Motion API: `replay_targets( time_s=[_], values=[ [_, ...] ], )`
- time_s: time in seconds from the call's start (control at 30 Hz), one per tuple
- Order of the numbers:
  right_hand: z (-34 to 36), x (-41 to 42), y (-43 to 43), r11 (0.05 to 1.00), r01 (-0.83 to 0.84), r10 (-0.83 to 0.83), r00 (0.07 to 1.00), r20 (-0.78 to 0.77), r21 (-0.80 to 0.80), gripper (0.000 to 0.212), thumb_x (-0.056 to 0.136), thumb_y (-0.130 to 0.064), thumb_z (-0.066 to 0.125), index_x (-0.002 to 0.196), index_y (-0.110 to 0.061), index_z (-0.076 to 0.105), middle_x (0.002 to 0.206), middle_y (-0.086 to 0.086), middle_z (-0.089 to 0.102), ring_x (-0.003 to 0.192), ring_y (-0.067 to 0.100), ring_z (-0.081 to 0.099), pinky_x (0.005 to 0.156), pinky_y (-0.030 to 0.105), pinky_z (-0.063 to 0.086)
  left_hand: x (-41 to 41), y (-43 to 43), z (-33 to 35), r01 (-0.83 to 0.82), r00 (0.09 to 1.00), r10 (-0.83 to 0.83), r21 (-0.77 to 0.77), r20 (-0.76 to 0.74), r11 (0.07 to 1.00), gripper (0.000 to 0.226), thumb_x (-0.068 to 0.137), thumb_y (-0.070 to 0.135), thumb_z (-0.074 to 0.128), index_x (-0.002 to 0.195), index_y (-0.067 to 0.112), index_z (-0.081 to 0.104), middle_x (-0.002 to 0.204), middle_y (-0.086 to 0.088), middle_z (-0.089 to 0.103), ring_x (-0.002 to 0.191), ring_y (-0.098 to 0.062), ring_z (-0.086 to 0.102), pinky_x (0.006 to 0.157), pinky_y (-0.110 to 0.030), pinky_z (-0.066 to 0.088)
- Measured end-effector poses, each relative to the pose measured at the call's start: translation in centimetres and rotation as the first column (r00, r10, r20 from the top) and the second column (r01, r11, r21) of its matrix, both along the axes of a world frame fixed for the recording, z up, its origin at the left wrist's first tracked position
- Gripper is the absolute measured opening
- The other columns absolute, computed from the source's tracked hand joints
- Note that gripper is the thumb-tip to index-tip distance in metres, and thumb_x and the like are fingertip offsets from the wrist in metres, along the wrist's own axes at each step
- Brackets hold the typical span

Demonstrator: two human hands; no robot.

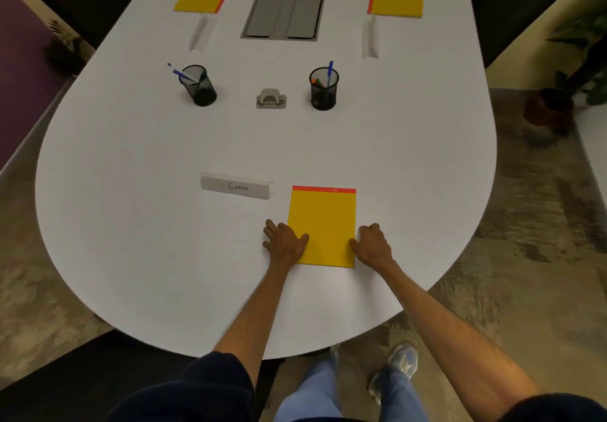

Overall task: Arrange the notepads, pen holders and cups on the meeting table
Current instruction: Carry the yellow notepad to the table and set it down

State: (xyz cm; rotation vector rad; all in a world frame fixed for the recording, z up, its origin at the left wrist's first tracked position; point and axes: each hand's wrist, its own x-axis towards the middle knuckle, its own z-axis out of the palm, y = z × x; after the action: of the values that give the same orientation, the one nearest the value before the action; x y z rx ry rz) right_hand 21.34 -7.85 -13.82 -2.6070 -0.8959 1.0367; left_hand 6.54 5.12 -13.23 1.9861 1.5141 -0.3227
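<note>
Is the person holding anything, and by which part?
Nothing gripped: the left hand and right hand touch the lower side edges of the near notepad, which lies flat on the table.

Three yellow notepads (323, 221) (200, 0) (398, 1) lie flat, one near, two far, two black mesh pen holders (198, 85) (324, 88) standing between.

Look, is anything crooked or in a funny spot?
The near notepad sits off to the right of the Girafee name card instead of lined up behind it, so that place looks lopsided. The left pen holder seems to lean, but that may be the wide lens. Nothing looks spilled.
</note>
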Motion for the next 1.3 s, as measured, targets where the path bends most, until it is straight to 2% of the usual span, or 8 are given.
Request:
replay_targets(
  time_s=[0.2,0.4,0.57,0.77,0.83,0.97,1.1,1.3],
  values=[
    [-1.3,0.2,0.3,0.963,0.236,-0.21,0.96,-0.188,0.131,0.038,0.091,-0.016,0.06,0.123,0.005,0.057,0.124,0.019,0.049,0.108,0.031,0.054,0.088,0.036,0.044,0.8,-0.3,-0.5,-0.127,0.988,0.132,-0.055,0.085,0.99,0.069,0.083,0.048,0.07,0.126,-0.003,0.051,0.146,-0.018,0.029,0.137,-0.035,0.028,0.107,-0.049,0.036],
    [-1.0,1.0,0.0,0.834,0.54,-0.452,0.787,-0.421,0.115,0.007,0.085,-0.006,0.065,0.081,-0.005,0.06,0.091,0.012,0.055,0.087,0.025,0.053,0.077,0.036,0.045,0.9,0.3,-0.8,-0.29,0.935,0.317,-0.171,0.158,0.942,0.061,0.086,0.039,0.072,0.124,-0.005,0.055,0.134,-0.023,0.051,0.128,-0.036,0.043,0.104,-0.041,0.035],
    [-0.3,2.3,-0.9,0.737,0.676,-0.559,0.595,-0.577,-0.017,0.043,0.088,-0.013,0.069,0.124,0.005,0.055,0.124,0.021,0.058,0.113,0.034,0.058,0.101,0.047,0.049,1.7,-0.9,0.5,-0.368,0.828,0.47,-0.336,0.307,0.867,0.06,0.087,0.01,0.072,0.134,-0.004,0.038,0.138,-0.023,0.049,0.125,-0.036,0.052,0.102,-0.043,0.044],
    [1.8,3.8,-3.5,0.69,0.717,-0.548,0.607,-0.576,0.099,0.018,0.084,-0.004,0.071,0.077,-0.011,0.057,0.12,0.028,0.063,0.113,0.042,0.061,0.097,0.056,0.05,5.0,-3.5,2.4,-0.277,0.79,0.42,-0.351,0.448,0.895,0.052,0.089,0.006,0.068,0.129,-0.003,0.037,0.132,-0.024,0.05,0.119,-0.036,0.054,0.096,-0.041,0.046],
    [3.0,4.8,-4.8,0.643,0.752,-0.56,0.591,-0.581,0.146,0.016,0.083,-0.004,0.073,0.086,-0.01,0.058,0.121,0.025,0.062,0.114,0.04,0.061,0.096,0.056,0.051,6.4,-4.0,3.2,-0.218,0.786,0.373,-0.343,0.493,0.914,0.043,0.09,0.006,0.067,0.121,0.003,0.038,0.127,-0.021,0.051,0.111,-0.033,0.055,0.095,-0.042,0.046],
    [5.3,7.8,-7.9,0.558,0.807,-0.576,0.543,-0.611,0.192,0.052,0.083,-0.006,0.075,0.129,-0.006,0.053,0.131,0.019,0.058,0.116,0.036,0.06,0.098,0.052,0.051,9.8,-5.2,5.8,-0.1,0.767,0.281,-0.325,0.577,0.94,0.036,0.089,0.002,0.066,0.112,0.011,0.039,0.118,-0.017,0.053,0.105,-0.029,0.055,0.087,-0.036,0.046],
    [7.7,11.2,-11.4,0.49,0.829,-0.568,0.539,-0.622,0.269,0.05,0.083,-0.003,0.074,0.129,-0.006,0.055,0.129,0.02,0.06,0.113,0.037,0.062,0.095,0.05,0.053,14.2,-7.5,8.4,0.007,0.753,0.173,-0.27,0.635,0.963,0.049,0.089,0.001,0.066,0.134,0.001,0.046,0.136,-0.02,0.053,0.123,-0.035,0.053,0.095,-0.039,0.047],
    [10.8,16.9,-17.6,0.454,0.799,-0.589,0.602,-0.54,0.395,0.045,0.085,-0.003,0.072,0.126,-0.001,0.055,0.123,0.021,0.064,0.109,0.036,0.064,0.091,0.047,0.055,21.0,-12.5,11.3,0.106,0.766,0.051,-0.204,0.641,0.973,0.052,0.087,0.005,0.069,0.134,0.001,0.048,0.138,-0.018,0.051,0.125,-0.033,0.051,0.1,-0.042,0.045]
  ],
)
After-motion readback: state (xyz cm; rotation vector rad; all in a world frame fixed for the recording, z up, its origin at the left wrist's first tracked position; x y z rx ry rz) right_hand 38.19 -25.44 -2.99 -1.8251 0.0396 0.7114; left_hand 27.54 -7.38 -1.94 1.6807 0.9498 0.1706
